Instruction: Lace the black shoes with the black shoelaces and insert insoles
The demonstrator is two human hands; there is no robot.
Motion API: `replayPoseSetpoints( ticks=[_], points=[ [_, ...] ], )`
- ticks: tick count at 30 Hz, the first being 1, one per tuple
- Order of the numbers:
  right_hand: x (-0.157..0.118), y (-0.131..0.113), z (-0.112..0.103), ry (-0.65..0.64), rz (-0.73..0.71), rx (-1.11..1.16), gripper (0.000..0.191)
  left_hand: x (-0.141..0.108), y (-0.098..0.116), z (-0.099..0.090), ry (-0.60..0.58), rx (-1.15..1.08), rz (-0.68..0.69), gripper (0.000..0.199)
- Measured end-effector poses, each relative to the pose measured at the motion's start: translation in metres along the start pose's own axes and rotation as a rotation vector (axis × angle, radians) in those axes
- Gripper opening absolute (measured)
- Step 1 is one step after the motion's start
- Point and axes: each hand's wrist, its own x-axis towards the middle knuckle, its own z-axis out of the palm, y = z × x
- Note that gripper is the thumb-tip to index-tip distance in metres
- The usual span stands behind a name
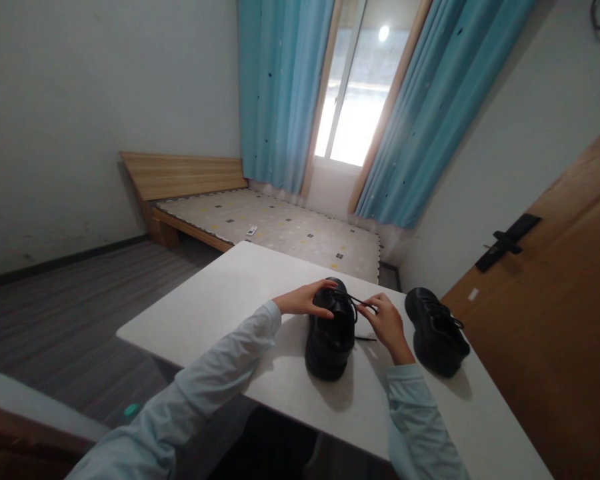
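A black lace-up shoe (pixel 330 347) stands upright on the white table (pixel 205 307), its heel toward me. My left hand (pixel 307 300) grips the shoe from the left, thumb near the opening and fingers over the laced part. Between the thumb and fingertips of my right hand (pixel 384 319), a black shoelace (pixel 356 300) is pinched and drawn out to the right of the shoe. Another lace end (pixel 365 339) sticks out over the table below it. To the right of my right hand sits a second black shoe (pixel 436 333), with its laces in place.
Beyond the table is a bed (pixel 290 230) with a patterned mattress and a small white remote (pixel 251 231) on it. Blue curtains (pixel 285 93) flank the window. A wooden door (pixel 545 280) with a black handle stands at the right. Something green (pixel 131 410) lies on the floor.
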Motion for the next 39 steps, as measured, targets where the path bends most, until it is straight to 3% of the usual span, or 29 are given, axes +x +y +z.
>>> replayPoseSetpoints(
  ticks=[13, 23, 29, 34, 39],
  points=[
    [0.003, 0.003, 0.006, 0.095, 0.025, 0.088, 0.034, 0.000, 0.001, -0.002, -0.012, 0.016, -0.009, 0.075],
    [0.003, 0.014, 0.003, 0.249, 0.167, 0.000, 0.028, 0.001, 0.001, -0.002, -0.008, 0.014, -0.021, 0.074],
    [0.003, 0.010, 0.000, 0.275, 0.236, 0.022, 0.024, 0.000, 0.002, -0.002, -0.008, 0.013, -0.034, 0.073],
    [0.003, 0.004, 0.004, 0.251, 0.188, 0.101, 0.023, 0.000, 0.003, -0.002, -0.007, 0.011, -0.042, 0.073],
    [0.003, -0.002, 0.006, 0.186, 0.012, 0.218, 0.028, -0.001, 0.002, -0.002, -0.007, 0.010, -0.036, 0.073]
  ],
)
